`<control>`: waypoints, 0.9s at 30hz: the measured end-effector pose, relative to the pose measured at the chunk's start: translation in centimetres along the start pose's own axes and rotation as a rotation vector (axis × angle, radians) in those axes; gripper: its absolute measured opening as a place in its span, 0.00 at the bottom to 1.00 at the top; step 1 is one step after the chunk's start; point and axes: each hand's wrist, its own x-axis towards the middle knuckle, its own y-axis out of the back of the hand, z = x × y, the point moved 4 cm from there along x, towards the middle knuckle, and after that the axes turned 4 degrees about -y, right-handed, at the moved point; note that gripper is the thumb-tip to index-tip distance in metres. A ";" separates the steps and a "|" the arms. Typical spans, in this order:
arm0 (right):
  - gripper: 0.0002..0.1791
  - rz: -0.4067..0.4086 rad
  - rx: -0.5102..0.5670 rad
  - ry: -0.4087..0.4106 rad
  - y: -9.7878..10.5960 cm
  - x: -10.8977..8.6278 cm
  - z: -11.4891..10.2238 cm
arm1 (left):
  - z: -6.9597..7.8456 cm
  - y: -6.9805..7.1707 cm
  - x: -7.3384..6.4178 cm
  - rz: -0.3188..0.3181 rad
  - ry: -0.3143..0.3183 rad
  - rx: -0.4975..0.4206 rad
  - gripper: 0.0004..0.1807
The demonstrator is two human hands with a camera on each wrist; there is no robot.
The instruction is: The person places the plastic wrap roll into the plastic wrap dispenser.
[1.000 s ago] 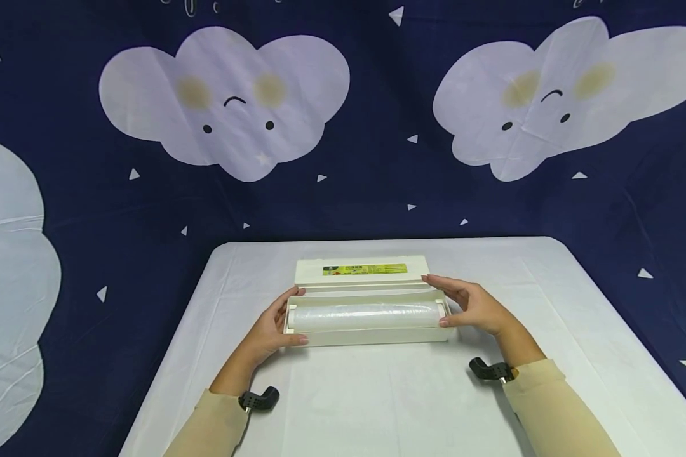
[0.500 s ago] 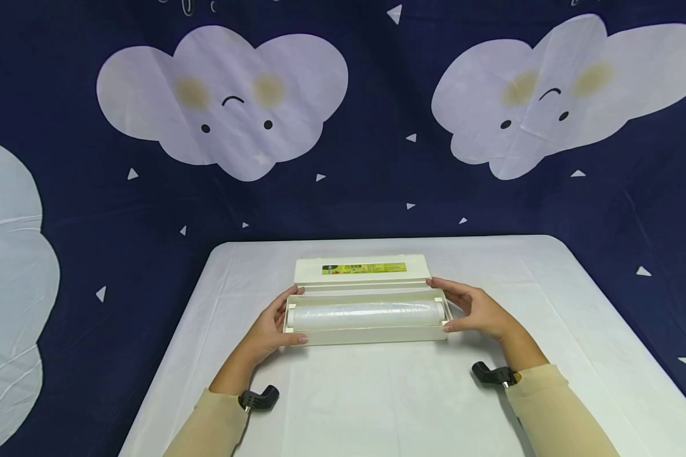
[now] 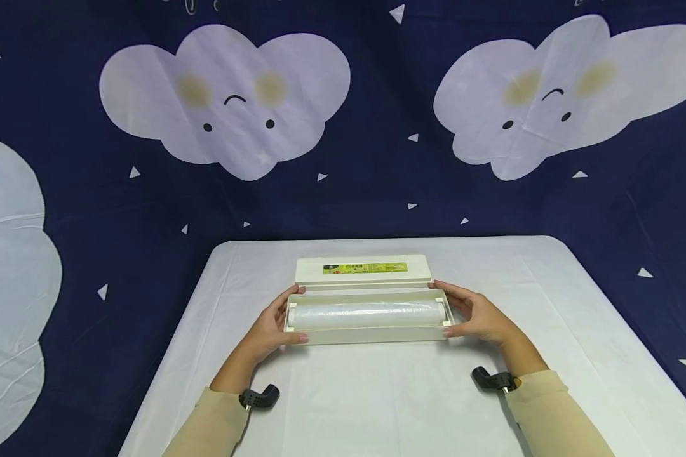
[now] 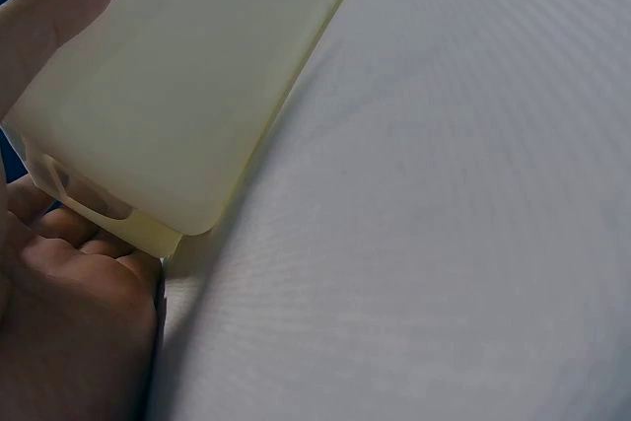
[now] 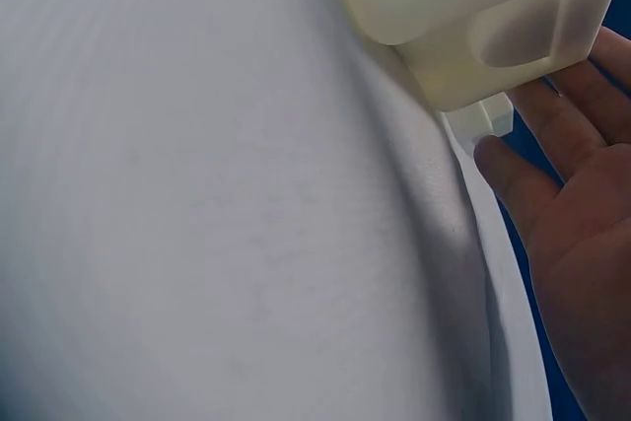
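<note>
A cream plastic cling film box (image 3: 371, 336) stands on the table with its lid (image 3: 309, 271) folded back behind it. Inside lies a roll of cling film (image 3: 368, 313). My left hand (image 3: 267, 329) grips the box's left end, thumb across the front wall and fingers round behind. At the other end, my right hand (image 3: 481, 316) has its thumb on the front corner and its index fingertip by the lid's right edge. The right wrist view shows the box's end wall (image 5: 532, 32) with fingers (image 5: 557, 125) beside it and a small white block (image 5: 490, 117) at a fingertip.
A white cloth covers the table (image 3: 343, 400), whose far edge meets a dark blue curtain (image 3: 377, 209) printed with clouds. A yellow-green label (image 3: 364, 268) is stuck on the lid. Black wrist devices (image 3: 260, 398) sit on both arms.
My right hand has shifted slightly to the right and down, its index fingertip sliding to the lid's corner and its thumb lower on the front. The left hand and box stay still.
</note>
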 end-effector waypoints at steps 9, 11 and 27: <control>0.59 0.009 -0.022 0.003 0.0 -0.1 0.1 | 0.0 -0.1 0.1 0.000 -0.005 -0.008 0.68; 0.59 0.012 -0.016 -0.004 0.0 -0.2 0.2 | 0.1 -0.1 0.1 -0.001 -0.007 -0.015 0.68; 0.59 0.028 0.014 -0.026 -0.3 -0.3 0.3 | 0.3 0.1 -0.1 -0.036 -0.052 -0.049 0.65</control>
